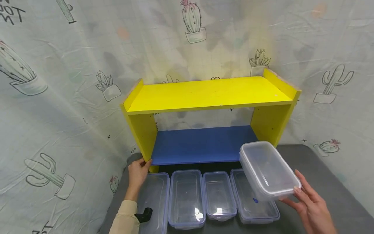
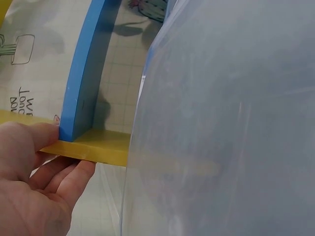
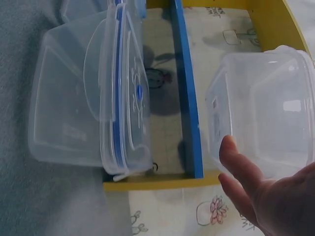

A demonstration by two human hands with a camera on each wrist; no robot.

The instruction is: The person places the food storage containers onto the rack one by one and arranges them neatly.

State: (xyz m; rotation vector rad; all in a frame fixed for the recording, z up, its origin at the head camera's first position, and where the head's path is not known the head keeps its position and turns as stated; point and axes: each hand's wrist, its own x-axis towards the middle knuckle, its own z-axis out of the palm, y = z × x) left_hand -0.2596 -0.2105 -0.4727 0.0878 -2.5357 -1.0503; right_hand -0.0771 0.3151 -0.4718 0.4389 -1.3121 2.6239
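Clear plastic box, lidded and seemingly empty, hangs tilted before the right end of the shelf unit, right hand fingers pinching its corner. Left hand fingers pinch the shelf unit's left upright. Four lidded boxes, apparently empty, line the desk before it. Carrying seems in hand; next calls for levelling.

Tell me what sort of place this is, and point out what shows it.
Probably a makeshift indoor work booth: wrinkled cactus-print sheeting covers the walls, and a grey table carries a small yellow-and-blue shelf and a row of clear containers.
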